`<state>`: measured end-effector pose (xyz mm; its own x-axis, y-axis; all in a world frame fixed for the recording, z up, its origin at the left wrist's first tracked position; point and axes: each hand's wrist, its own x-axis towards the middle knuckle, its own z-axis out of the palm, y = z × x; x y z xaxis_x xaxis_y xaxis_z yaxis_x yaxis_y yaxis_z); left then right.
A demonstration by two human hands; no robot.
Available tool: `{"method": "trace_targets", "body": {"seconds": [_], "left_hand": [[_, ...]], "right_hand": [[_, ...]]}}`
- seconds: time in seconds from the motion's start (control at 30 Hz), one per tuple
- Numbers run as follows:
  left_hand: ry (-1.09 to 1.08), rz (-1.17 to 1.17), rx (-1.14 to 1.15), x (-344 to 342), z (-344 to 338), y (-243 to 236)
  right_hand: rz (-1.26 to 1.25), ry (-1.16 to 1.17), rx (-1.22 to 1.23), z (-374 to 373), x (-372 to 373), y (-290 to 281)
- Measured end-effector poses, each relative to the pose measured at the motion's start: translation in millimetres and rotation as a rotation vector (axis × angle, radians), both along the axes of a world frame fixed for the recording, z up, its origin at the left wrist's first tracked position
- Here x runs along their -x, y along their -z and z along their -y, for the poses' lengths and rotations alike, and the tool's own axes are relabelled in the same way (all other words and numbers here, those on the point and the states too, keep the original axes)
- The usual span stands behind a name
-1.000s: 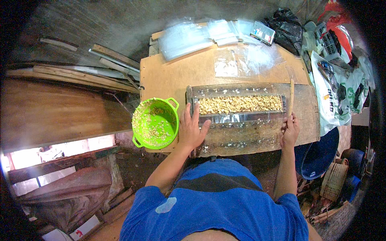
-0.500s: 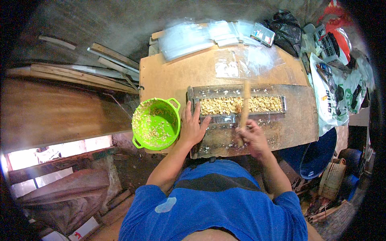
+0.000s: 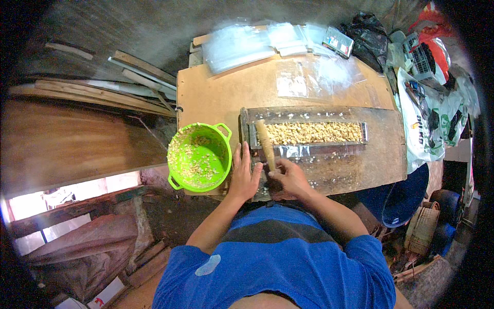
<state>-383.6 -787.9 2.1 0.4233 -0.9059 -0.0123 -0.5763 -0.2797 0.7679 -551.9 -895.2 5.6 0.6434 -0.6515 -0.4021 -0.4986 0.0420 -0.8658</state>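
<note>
A long wooden mould (image 3: 309, 114) lies across the table, its narrow channel filled with pale, lumpy soybean-like pieces (image 3: 314, 133). My right hand (image 3: 290, 179) grips the lower end of a wooden stick (image 3: 265, 141), whose upper end reaches over the left end of the filled channel. At the mould's lower left corner my left hand (image 3: 244, 175) rests with its fingers stretched out and holds nothing. Left of it stands a bright green plastic basin (image 3: 222, 164) with two handles, with similar pieces scattered inside. Clear plastic film (image 3: 296, 150) shows along the channel's near side.
Stacks of clear plastic bags (image 3: 234, 49) lie along the far edge of the tan tabletop (image 3: 206, 98), with a small flat box (image 3: 337, 42) beside them. A black bag (image 3: 366, 38) and white plastic bags (image 3: 417, 121) crowd the right. Boards (image 3: 92, 95) lean at left.
My right hand and the stick have moved left, from the channel's middle to its left end. My left hand has drawn back slightly toward me.
</note>
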Motion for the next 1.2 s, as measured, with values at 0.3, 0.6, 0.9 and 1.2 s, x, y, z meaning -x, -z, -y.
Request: {"method": "trace_targets", "body": {"seconds": [0.3, 0.6, 0.9, 1.2], "left_hand": [[0.03, -0.007, -0.011, -4, -4, -1], [0.014, -0.018, -0.049, -1, 1, -7], [-0.015, -0.007, -0.072, 6, -2, -12], [-0.049, 0.055, -0.083, 12, 0, -8]], "right_hand": [[-0.179, 0.154, -0.079, 26, 56, -14], [-0.2, 0.022, 0.045, 42, 65, -11], [-0.141, 0.143, -0.006, 67, 111, -23], [-0.175, 0.115, 0.065, 74, 127, -10]]}}
